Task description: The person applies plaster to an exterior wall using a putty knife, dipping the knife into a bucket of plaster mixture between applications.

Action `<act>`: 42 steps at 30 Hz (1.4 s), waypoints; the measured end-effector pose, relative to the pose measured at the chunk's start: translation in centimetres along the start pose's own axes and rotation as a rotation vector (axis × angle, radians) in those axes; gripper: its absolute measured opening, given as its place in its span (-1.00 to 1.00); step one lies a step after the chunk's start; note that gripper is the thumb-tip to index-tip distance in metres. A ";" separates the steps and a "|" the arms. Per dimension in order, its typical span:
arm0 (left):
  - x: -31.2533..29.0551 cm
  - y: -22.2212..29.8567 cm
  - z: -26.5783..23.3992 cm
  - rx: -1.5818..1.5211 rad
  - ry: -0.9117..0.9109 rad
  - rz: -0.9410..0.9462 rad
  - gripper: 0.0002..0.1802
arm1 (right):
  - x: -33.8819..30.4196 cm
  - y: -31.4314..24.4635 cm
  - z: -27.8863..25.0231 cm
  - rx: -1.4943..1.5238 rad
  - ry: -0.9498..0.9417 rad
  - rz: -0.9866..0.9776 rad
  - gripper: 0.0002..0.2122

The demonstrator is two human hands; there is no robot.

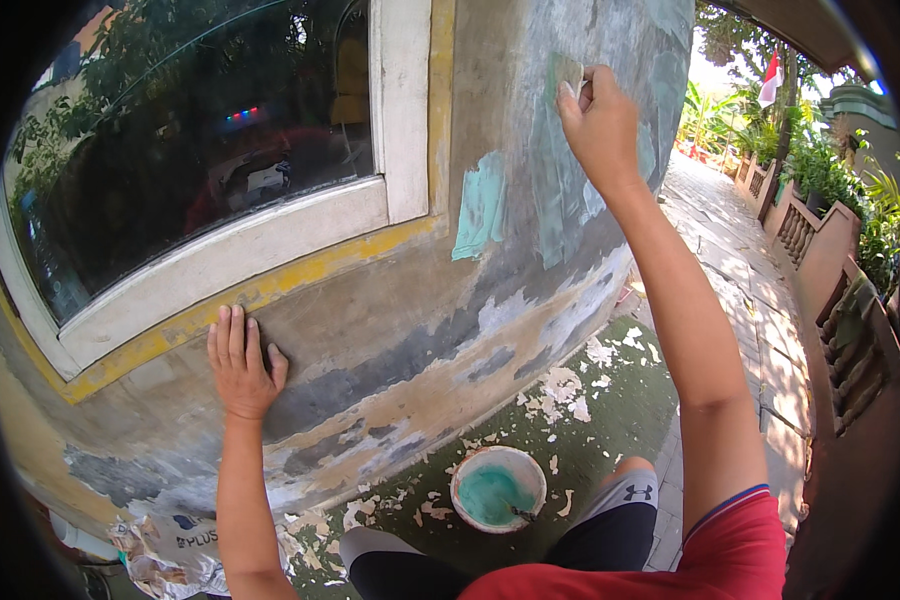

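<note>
My right hand (600,125) is raised high against the wall, pinching a small, flat putty scraper (567,74) whose edge meets the surface. Much of the scraper is hidden by my fingers. Around and below it, pale green putty (555,190) is smeared in thin streaks, and a thicker turquoise patch (480,205) lies to the left. My left hand (242,360) rests flat on the wall (370,330), fingers spread slightly, just beneath the window's yellow border. Between my knees stands a whitish bucket (533,470) holding turquoise putty (492,492); a dark-handled tool (523,514) leans in it.
A white-framed window (240,235) fills the upper left. Paint flakes (560,395) litter the green ground by the wall's foot. A crumpled silvery bag (175,555) lies at lower left. To the right runs a paved path (720,240) beside a low balustrade (805,220) with plants.
</note>
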State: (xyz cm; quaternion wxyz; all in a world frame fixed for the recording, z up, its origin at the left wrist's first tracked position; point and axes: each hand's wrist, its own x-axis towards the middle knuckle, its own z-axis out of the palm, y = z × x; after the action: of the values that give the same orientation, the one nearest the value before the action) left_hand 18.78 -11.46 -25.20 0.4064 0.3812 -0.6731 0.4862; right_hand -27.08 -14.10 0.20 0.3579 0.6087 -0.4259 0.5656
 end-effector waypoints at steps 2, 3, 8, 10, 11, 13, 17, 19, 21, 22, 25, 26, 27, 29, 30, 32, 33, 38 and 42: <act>0.0 0.2 0.0 0.003 0.001 -0.001 -0.44 | 0.4 0.3 1.2 -0.019 0.158 -0.184 -0.83; 0.1 0.2 0.1 0.004 0.002 -0.002 -0.44 | 1.1 0.5 1.8 -0.027 0.206 -0.254 -0.85; -0.1 0.4 0.2 0.007 0.001 -0.014 -0.43 | 1.4 -0.4 4.4 -0.198 0.111 -0.216 -0.84; -0.1 0.3 0.1 0.020 -0.003 -0.014 -0.43 | -0.6 -0.6 6.0 -0.143 0.061 -0.264 -0.74; -0.2 0.4 0.3 0.023 -0.005 -0.015 -0.43 | -2.2 -0.2 6.7 -0.121 0.036 -0.291 -0.69; -0.3 0.7 0.6 0.030 -0.008 -0.017 -0.42 | -6.3 0.9 8.1 -0.165 0.060 -0.344 -0.59; -0.5 0.4 0.3 0.037 -0.030 -0.004 -0.37 | -14.0 1.0 6.1 -0.068 -0.129 -0.337 -0.55; -0.4 0.2 0.2 0.043 -0.040 0.001 -0.35 | -13.9 1.7 4.9 -0.017 -0.115 -0.318 -0.55; -0.5 0.2 0.1 0.058 -0.049 -0.001 -0.34 | -11.5 1.1 2.7 -0.009 -0.040 -0.286 -0.56; -0.4 0.4 0.2 0.057 -0.045 0.002 -0.34 | -9.2 1.2 2.0 -0.054 0.030 -0.301 -0.58; 0.0 0.6 0.3 0.065 -0.040 0.015 -0.33 | -2.1 3.4 3.9 -0.069 0.210 -0.357 -0.60; 0.0 0.7 0.5 0.066 -0.036 0.015 -0.34 | -1.6 3.6 4.7 -0.073 0.175 -0.356 -0.60; 0.1 0.8 0.6 0.066 -0.032 0.016 -0.34 | -1.3 3.6 5.7 -0.078 0.141 -0.354 -0.60; 0.0 0.9 0.6 0.066 -0.025 0.017 -0.34 | -2.6 3.2 7.3 -0.066 0.062 -0.343 -0.60; 0.0 0.9 0.7 0.064 -0.022 0.015 -0.34 | -4.9 2.7 7.7 -0.052 0.015 -0.334 -0.59; 0.0 0.7 0.4 0.086 -0.025 0.012 -0.34 | -9.9 1.7 7.7 -0.022 -0.083 -0.320 -0.57; -0.3 0.9 0.6 0.088 -0.029 0.005 -0.35 | -12.7 1.5 7.5 -0.016 -0.144 -0.318 -0.56; -0.1 0.7 0.4 0.109 -0.031 0.027 -0.35 | -16.3 2.0 4.1 0.038 -0.124 -0.301 -0.56; 0.2 1.1 0.2 0.103 -0.039 0.021 -0.35 | -7.8 2.7 2.7 -0.003 0.094 -0.290 -0.60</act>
State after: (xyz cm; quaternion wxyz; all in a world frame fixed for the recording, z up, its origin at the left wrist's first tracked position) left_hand 17.71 -11.38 -25.44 0.3681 0.4041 -0.6588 0.5169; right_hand -28.47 -16.74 -7.98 0.4561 0.6363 -0.3172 0.5353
